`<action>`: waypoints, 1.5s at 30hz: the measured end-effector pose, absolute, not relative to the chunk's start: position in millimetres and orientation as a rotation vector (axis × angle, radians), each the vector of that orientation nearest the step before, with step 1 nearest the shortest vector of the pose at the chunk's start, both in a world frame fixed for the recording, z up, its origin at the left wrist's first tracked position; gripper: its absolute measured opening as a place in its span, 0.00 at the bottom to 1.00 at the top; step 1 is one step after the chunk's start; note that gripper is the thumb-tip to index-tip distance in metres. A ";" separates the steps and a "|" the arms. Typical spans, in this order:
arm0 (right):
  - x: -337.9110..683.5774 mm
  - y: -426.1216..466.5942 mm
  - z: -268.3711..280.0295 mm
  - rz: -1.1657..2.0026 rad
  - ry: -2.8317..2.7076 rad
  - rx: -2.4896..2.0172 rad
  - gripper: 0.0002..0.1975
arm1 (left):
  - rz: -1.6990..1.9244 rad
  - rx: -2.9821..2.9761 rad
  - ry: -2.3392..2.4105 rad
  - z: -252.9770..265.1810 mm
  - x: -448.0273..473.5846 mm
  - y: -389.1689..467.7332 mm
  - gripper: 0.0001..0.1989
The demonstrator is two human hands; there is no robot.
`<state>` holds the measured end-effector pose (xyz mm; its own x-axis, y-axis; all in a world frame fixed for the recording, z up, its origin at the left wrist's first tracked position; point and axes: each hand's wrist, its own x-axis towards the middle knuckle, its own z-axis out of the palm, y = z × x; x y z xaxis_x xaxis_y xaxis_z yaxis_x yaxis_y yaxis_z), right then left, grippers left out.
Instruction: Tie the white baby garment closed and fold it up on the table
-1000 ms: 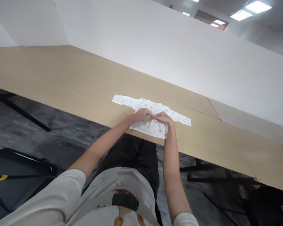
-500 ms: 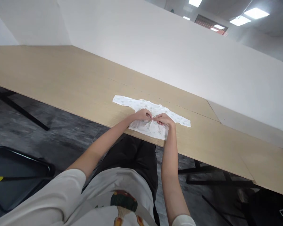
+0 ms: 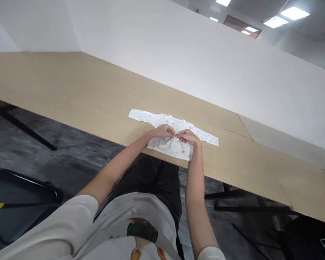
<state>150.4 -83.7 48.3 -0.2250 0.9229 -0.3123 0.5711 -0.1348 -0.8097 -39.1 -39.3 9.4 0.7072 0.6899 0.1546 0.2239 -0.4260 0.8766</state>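
A small white long-sleeved baby shirt (image 3: 164,145) with a sparse printed pattern lies spread on the table, sleeves out to both sides and neckline away from me. At the middle of its front, my left hand (image 3: 165,130) pinches with thumb and fingertips. My right hand (image 3: 187,136) meets it from the other side, also closed in a pinch. Between the fingertips the cloth gathers, and what looks like a thin white tie runs there, with a curved loop below. The fingertips hide exactly which bit each hand holds.
The long light-wood table (image 3: 70,97) runs across the view, its near edge just in front of my body. A white partition (image 3: 162,54) rises behind it. A black chair (image 3: 21,202) stands at lower left, and dark metal table legs (image 3: 24,126) show below.
Both hands stay at the shirt's middle, with only slight finger movement. The fingertips have come marginally higher, and the shirt lies in the same place.
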 end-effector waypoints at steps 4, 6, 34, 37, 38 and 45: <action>147.6 -84.8 49.9 1.418 -1.682 -1.639 0.13 | 0.643 1.948 0.672 7.1 -39.4 -38.6 0.13; 146.2 -84.0 48.7 1.433 -1.661 -1.651 0.13 | 0.637 1.939 0.707 7.5 -39.6 -39.7 0.14; 147.4 -81.0 43.2 1.338 -1.821 -1.591 0.08 | 0.663 1.936 0.841 12.5 -41.2 -43.2 0.14; 144.4 -82.4 44.9 1.309 -1.840 -1.606 0.06 | 0.704 1.937 0.832 17.7 -40.4 -47.8 0.15; 143.4 -82.7 45.5 1.299 -1.845 -1.612 0.06 | 0.721 1.939 0.828 19.3 -40.1 -49.3 0.15; 141.7 -83.2 47.2 1.291 -1.845 -1.623 0.06 | 0.729 1.886 0.795 18.4 -38.4 -49.1 0.15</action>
